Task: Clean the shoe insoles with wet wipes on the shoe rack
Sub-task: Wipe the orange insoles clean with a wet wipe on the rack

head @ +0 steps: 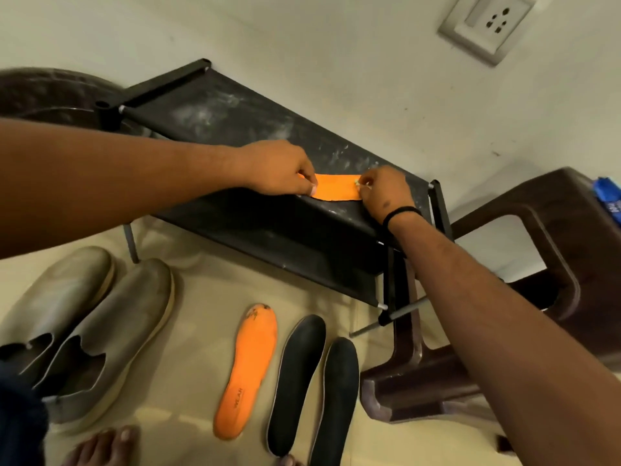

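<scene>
- Nearest, on the floor: bare foot (104, 445), second orange insole (247, 371), two black insoles (312, 388), shoes (84, 331).
- Up on the shoe rack (235, 129): orange insole (336, 187), left hand (285, 169) pinching one end flat.
- Right hand (386, 193) curled round a small wet wipe (362, 186) at the other end.
- Best wiped in long strokes toward the pinned end, pressing evenly.

"WEAR" printed near the heel of the orange insole on the floor (247, 371), smaller lettering beneath possibly there, unreadable
</scene>
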{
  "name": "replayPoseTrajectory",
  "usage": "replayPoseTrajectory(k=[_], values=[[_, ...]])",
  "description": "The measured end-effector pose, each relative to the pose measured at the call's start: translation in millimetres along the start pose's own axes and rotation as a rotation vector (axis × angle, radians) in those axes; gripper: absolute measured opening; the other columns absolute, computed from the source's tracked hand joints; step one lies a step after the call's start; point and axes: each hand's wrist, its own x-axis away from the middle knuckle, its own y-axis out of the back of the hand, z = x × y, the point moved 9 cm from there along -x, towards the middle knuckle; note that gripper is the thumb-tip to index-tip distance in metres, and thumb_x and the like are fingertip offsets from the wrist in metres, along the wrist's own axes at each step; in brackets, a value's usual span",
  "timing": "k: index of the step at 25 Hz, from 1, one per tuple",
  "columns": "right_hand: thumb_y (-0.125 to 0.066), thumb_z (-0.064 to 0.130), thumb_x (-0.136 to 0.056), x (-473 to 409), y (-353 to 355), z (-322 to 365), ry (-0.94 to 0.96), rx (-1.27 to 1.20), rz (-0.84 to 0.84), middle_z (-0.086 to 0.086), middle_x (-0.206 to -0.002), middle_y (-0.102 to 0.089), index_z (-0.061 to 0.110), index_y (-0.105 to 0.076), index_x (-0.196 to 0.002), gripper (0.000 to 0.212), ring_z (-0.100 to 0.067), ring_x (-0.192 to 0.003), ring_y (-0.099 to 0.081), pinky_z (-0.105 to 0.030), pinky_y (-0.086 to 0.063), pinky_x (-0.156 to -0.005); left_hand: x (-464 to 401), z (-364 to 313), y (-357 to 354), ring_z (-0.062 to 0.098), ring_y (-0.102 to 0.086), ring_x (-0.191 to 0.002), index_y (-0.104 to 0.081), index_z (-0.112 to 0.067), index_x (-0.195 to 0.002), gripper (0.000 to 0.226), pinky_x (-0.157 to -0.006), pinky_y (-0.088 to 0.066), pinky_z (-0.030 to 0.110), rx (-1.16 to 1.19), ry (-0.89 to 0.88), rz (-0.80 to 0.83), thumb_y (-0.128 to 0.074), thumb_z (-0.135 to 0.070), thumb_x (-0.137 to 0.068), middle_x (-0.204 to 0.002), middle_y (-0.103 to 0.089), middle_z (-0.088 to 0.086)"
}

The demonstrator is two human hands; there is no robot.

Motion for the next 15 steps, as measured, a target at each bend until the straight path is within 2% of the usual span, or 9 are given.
replayPoseTrajectory(k=[1, 3, 7, 11, 15], values=[[-0.057, 0.014, -0.093, -2, -1, 0, -0.006, -0.017, -0.004, -0.019, -0.103, -0.07, 0.002, -0.074, -0.099, 0.021, -0.033, -0.093, -0.065, -0.037, -0.053, -0.084, -8, -1, 2, 0.018, -0.063, -0.104, -0.074, -0.028, -0.114, 0.035, -0.09, -0.05, 0.037, 0.001, -0.01, -0.004, -0.06, -0.052, -0.091, -0.119, -0.068, -0.005], [-0.059, 0.011, -0.091, -5, -5, 2, 0.0, -0.051, 0.011, -0.017, -0.104, -0.071, 0.005, -0.075, -0.1, 0.02, -0.03, -0.095, -0.066, -0.037, -0.054, -0.088, -21, -4, 3, 0.017, -0.062, -0.099, -0.073, -0.025, -0.108, 0.041, -0.084, -0.05, 0.034, -0.008, -0.017, -0.006, -0.068, -0.058, -0.084, -0.11, -0.067, -0.004], [-0.066, 0.012, -0.089, -2, -3, -5, 0.102, -0.08, 0.062, -0.01, -0.103, -0.073, 0.009, -0.076, -0.099, 0.014, -0.023, -0.096, -0.067, -0.032, -0.052, -0.092, -44, -5, -3, 0.014, -0.058, -0.094, -0.069, -0.022, -0.12, 0.062, -0.083, -0.05, 0.033, -0.09, -0.012, -0.033, -0.068, -0.067, -0.077, -0.11, -0.066, -0.005], [-0.068, 0.017, -0.088, -11, 2, -29, -0.008, -0.07, 0.001, -0.011, -0.098, -0.074, 0.009, -0.077, -0.093, 0.013, -0.024, -0.093, -0.068, -0.024, -0.048, -0.083, -54, -9, -8, 0.013, -0.057, -0.088, -0.072, -0.025, -0.118, 0.055, -0.072, -0.043, 0.029, -0.094, -0.048, -0.058, -0.068, -0.062, -0.079, -0.097, -0.062, -0.01], [-0.069, 0.01, -0.085, 8, -4, -2, 0.113, -0.219, 0.006, -0.002, -0.087, -0.071, 0.01, -0.077, -0.09, 0.009, -0.011, -0.083, -0.064, -0.02, -0.047, -0.079, -51, -4, -9, 0.013, -0.054, -0.09, -0.071, -0.032, -0.12, 0.05, -0.077, -0.047, 0.031, -0.122, -0.065, -0.072, -0.066, -0.062, -0.08, -0.106, -0.062, -0.007]])
